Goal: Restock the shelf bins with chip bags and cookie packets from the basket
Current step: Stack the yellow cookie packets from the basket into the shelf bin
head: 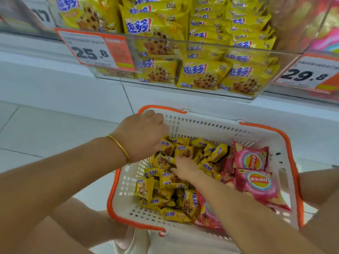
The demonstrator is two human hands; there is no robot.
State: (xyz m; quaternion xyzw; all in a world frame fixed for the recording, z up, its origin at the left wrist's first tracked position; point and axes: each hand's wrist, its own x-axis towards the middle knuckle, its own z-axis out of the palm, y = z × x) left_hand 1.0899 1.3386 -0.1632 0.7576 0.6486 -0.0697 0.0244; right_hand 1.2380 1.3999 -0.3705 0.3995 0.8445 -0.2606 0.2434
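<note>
Digging in the basket (211, 125) with both hands, at the picking-up step. Left hand (141, 132), with a gold bangle (119, 145) on the wrist, down by the far left side of the basket, fingers curled under and hidden; cannot tell if holding anything. Right hand (183, 167) pushed into the heap of yellow cookie packets (165, 182), fingertips lost among them; cannot tell if gripping one. Two pink chip bags (251, 159) lying on the right side of the basket, beside the heap, not in either hand.

Lots left to move, judging by the full basket. Next, most likely: close on a few yellow packets, lift them up, and drop them in the clear shelf bin (211, 44) just above, stacked with the same yellow packets. A firm but soft grip needed, with such slippery wraps and such easy-to-crush cookies. Pink bags probably for another bin.

Basket white with an orange rim, sitting low by the knees; hard to tell whether on the floor or on the lap. White tile floor (36, 125) to the left. White shelf (55, 70) below the bin. Orange-and-white price tag (95, 52) reading 25.8 at the bin's left front, second price tag (306, 74) reading 29.8 to the right. A bright shop aisle.
</note>
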